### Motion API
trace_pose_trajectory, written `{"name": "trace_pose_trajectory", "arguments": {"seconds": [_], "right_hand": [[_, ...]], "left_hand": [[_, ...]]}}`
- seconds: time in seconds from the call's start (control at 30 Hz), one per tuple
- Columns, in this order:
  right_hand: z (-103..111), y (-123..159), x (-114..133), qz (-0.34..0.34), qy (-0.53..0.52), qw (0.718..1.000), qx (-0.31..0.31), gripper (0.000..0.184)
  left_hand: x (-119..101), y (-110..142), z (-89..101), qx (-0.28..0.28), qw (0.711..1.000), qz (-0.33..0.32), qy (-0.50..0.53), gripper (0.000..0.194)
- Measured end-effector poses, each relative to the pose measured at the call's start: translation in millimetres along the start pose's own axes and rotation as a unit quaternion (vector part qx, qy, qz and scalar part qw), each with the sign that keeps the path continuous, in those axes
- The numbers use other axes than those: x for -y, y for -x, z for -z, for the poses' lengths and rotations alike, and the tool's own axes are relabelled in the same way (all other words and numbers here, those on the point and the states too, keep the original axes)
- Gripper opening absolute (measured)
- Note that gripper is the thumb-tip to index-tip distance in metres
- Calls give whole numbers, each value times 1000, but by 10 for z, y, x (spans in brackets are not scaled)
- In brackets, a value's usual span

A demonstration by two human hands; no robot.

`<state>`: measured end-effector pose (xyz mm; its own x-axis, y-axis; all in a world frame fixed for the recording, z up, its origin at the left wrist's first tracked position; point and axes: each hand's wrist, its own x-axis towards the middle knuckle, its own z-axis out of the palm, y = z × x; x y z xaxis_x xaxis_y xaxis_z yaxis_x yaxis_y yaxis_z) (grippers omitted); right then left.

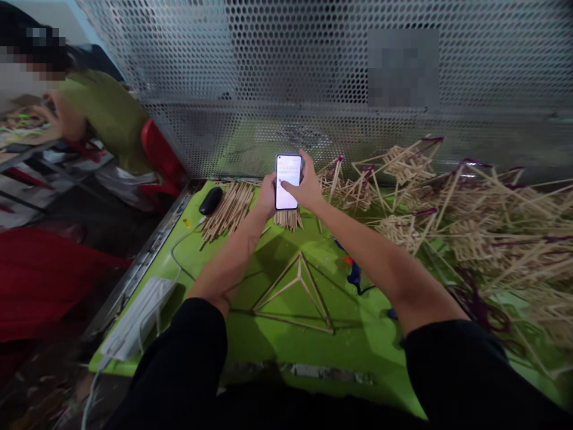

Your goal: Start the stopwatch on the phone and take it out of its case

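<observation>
the phone (286, 202) should handle light, stiff, smooth and breakable, best gripped by its long edges; a slim, dark-rimmed slab with a lit screen, held beyond the stick pyramid (299, 278), left hand (267, 196) clasping one edge, right hand (310, 190) curled at the other, thumb over the screen

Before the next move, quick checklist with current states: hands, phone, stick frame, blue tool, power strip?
1. Hands free: not ok. Left hand and right hand are both at the phone.
2. Phone supported: ok. Held between the hands, screen lit, right thumb over it.
3. Stick frame clear of the hands: ok. It sits between the forearms, nearer the body.
4. Blue tool switched off: cannot tell. It lies by the right forearm.
5. Power strip live: cannot tell.
</observation>
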<state>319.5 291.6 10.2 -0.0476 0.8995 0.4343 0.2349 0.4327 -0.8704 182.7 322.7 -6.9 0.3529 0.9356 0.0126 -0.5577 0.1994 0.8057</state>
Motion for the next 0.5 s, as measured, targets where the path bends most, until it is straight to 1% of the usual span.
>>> {"name": "trace_pose_trajectory", "arguments": {"seconds": [0.1, 0.23, 0.4, 0.5], "right_hand": [[15, 30, 31, -24, -39, 999, -28, 131], [52, 96, 3, -48, -55, 997, -8, 135], [73, 209, -72, -62, -48, 997, 24, 129], [74, 248, -106, -70, -41, 996, 36, 130]], "left_hand": [[1, -9, 25, 8, 1000, 4, -1, 54], [2, -21, 44, 16, 1000, 4, 6, 54], [19, -33, 45, 35, 999, -25, 22, 51], [31, -33, 56, 43, 999, -21, 21, 53]]}}
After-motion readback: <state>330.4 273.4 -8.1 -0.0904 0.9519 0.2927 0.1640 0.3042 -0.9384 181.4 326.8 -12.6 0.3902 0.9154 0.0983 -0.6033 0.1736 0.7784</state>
